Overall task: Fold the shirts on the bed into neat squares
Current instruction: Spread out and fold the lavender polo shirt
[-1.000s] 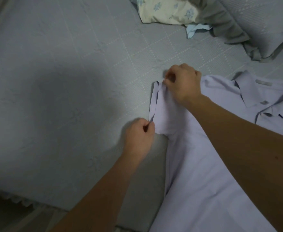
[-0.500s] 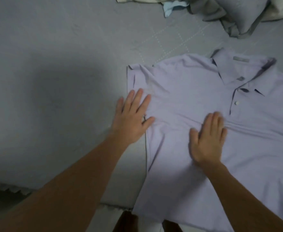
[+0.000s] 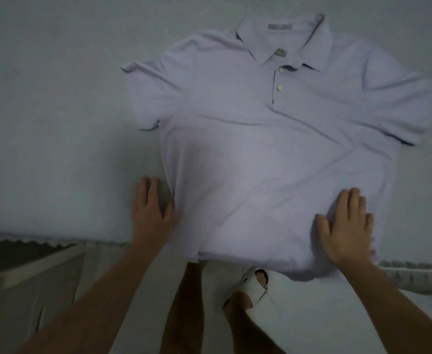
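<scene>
Both hands are now lying lower on the pale lilac polo shirt [image 3: 273, 159] than half a second ago, having slid from chest level toward the hem. Head view: the shirt is lying face up on the bed [image 3: 43, 123], its hem hanging over the edge. The left hand [image 3: 151, 213] is pressing flat at the shirt's side seam, the right hand [image 3: 345, 226] flat on the fabric, fingers straight, gripping nothing. Smoothing evenly outward should be clearing creases before folding
</scene>
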`<state>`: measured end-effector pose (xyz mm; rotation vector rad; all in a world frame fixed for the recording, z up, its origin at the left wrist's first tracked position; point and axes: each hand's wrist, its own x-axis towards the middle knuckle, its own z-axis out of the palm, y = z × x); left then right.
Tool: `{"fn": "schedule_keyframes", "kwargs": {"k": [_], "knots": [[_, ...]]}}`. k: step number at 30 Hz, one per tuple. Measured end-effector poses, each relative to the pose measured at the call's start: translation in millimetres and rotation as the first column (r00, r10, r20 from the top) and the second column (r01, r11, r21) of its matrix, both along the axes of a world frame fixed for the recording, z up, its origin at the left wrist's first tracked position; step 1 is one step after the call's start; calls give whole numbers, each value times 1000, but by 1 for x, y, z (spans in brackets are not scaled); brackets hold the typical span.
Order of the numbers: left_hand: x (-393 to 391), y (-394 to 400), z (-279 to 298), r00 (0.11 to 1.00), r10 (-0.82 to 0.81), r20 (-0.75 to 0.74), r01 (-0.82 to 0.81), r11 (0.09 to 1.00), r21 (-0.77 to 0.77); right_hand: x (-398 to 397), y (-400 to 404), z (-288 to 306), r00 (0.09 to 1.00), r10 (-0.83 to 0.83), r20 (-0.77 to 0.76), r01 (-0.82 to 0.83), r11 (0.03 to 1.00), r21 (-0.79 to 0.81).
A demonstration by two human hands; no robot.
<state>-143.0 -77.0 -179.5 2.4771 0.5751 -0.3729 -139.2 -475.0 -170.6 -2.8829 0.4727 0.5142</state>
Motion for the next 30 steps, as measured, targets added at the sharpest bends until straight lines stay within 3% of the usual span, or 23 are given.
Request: {"fn": "schedule_keyframes", "kwargs": {"k": [3, 5, 7, 9, 11, 13, 15, 17, 18, 20, 23, 27, 28, 30], "knots": [[-55, -26, 7, 977, 212, -1, -212, 973, -90, -49, -14, 5, 978, -208, 8, 206, 975, 85], [-79, -30, 8, 936, 325, -138, -345, 923, -169, -76, -32, 7, 897, -443, -2, 438, 887, 144], [-92, -29, 7, 896, 299, -329, -389, 886, -251, -94, -49, 8, 827, -560, -58, 559, 804, 203], [-98, -27, 7, 875, 198, -441, -362, 874, -325, -104, -61, 10, 805, -589, -76, 576, 744, 338], [-103, -26, 7, 866, 143, -480, -339, 873, -352, -107, -69, 11, 792, -604, -91, 577, 691, 435], [-109, -25, 7, 858, 196, -474, -404, 829, -387, -110, -78, 10, 766, -638, -82, 590, 647, 483], [-115, -21, 7, 840, 286, -461, -489, 767, -415, -111, -85, 8, 648, -758, -79, 649, 494, 579], [-118, -16, 9, 799, 357, -484, -572, 699, -429, -111, -90, 9, 470, -869, -154, 672, 239, 701], [-120, -13, 10, 777, 386, -496, -606, 671, -427, -110, -91, 10, 420, -882, -214, 670, 143, 728], [-128, -7, 11, 765, 412, -496, -622, 673, -400, -112, -92, 12, 413, -847, -335, 703, 62, 708], [-138, -1, 19, 800, 352, -486, -560, 729, -393, -120, -87, 19, 464, -728, -505, 793, 87, 603], [-147, -6, 26, 741, 257, -620, -607, 650, -457, -132, -76, 30, 588, -432, -683, 809, 307, 502], [-150, -8, 27, 732, 237, -639, -609, 648, -457, -134, -74, 30, 606, -425, -672, 795, 348, 496], [-159, -10, 29, 713, 254, -654, -637, 626, -450, -139, -74, 30, 589, -504, -632, 807, 332, 488]]}}
